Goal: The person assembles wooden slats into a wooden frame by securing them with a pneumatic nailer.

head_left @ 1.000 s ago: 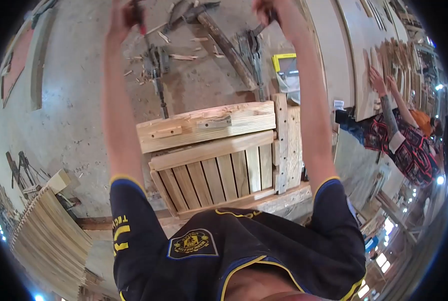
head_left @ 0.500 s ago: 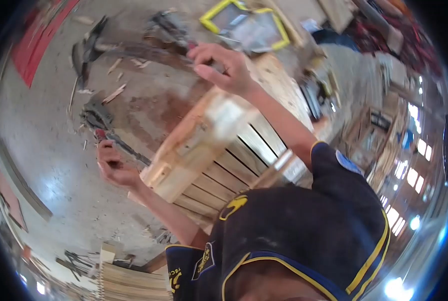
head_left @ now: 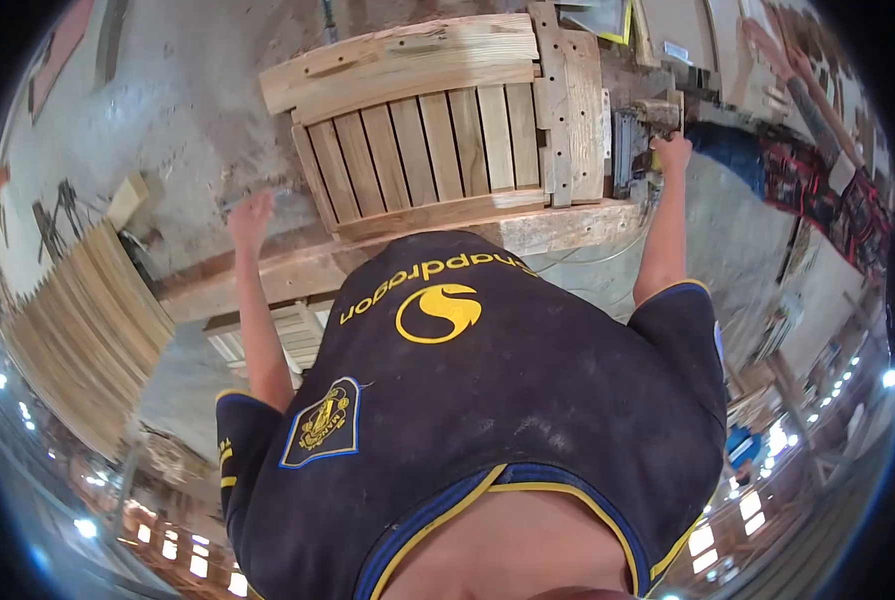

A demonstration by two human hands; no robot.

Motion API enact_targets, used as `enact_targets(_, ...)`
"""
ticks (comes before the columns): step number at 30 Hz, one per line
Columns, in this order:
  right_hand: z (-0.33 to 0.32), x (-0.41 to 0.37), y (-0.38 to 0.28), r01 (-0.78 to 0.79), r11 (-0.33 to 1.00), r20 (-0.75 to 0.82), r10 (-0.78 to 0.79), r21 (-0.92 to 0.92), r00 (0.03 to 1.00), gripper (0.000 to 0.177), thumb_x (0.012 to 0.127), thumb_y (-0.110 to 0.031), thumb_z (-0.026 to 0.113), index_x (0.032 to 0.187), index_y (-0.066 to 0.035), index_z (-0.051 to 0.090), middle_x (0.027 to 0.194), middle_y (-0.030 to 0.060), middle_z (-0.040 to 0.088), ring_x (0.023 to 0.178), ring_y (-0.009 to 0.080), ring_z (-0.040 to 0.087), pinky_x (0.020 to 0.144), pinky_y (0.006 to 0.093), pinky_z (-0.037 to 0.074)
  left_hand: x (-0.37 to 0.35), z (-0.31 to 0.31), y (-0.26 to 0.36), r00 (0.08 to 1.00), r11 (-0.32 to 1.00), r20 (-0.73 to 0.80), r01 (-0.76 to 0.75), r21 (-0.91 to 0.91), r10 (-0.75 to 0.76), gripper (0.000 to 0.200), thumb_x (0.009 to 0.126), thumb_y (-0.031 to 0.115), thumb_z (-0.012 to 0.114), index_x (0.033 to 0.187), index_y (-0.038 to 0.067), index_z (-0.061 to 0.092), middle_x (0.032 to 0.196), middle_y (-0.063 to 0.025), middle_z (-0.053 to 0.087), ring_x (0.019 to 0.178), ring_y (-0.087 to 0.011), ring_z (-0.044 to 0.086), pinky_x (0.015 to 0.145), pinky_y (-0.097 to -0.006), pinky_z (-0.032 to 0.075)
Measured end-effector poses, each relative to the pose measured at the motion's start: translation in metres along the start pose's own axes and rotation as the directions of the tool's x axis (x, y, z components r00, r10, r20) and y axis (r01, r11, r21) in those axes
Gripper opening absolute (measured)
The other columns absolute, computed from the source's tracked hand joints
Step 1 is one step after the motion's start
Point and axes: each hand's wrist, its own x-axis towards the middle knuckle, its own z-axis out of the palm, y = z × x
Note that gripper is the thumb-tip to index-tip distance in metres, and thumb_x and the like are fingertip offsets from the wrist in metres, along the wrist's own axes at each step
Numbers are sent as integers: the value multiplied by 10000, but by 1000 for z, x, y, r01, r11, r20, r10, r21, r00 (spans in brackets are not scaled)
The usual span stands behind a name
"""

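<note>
A slatted wooden panel (head_left: 422, 135) lies in front of my body, with pale rails along its long sides and a wide board with dark holes (head_left: 575, 115) at its right end. Left of the panel, my left hand (head_left: 251, 220) hangs apart from it above the bench and floor; its fingers are blurred. My right hand (head_left: 673, 152) reaches out past the panel's right end, its fingers curled at a cluster of wood pieces and tools (head_left: 657, 112). What those fingers hold is too small to make out. A dark metal tool (head_left: 624, 150) lies just left of that hand.
A thick wooden beam (head_left: 587, 226) runs along the panel's near side. Many wooden strips (head_left: 87, 330) are stacked at the left. At upper right another person's arm (head_left: 812, 110) shows. A yellow-edged item (head_left: 617, 20) lies at the top.
Both hands have left the red-handled clamps they were on at the panel's far side. My right hand has moved right, to the tools, and my left hand is back nearer my body. The view has turned.
</note>
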Motion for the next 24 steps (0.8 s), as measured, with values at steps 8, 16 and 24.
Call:
enact_targets(8,-42,-33,-35,-195,980,156,188,32,970,400,589,-188,719,910,38,638,908,216,666,902,352,639,783,392,498,13,16,-9,952,994,-301,22,-107,-53,400,842,465,563,913,98,707,677,-30,663,672,-172,631,680,-317,463)
enact_targets(16,-108,-125,-150,-384,395,471,-151,835,869,197,791,-142,706,890,-33,575,647,28,527,504,139,520,429,291,424,14,15,-2,934,997,-351,49,-62,-68,378,827,452,570,877,103,706,684,-26,674,694,-197,648,667,-322,474)
enact_targets(24,-111,-137,-244,-410,486,554,-198,772,809,211,847,-252,639,856,-55,564,547,7,461,407,117,443,393,286,375,14,21,-2,877,976,-448,93,-198,-175,345,826,384,562,847,66,693,656,-36,660,623,-175,613,637,-321,457)
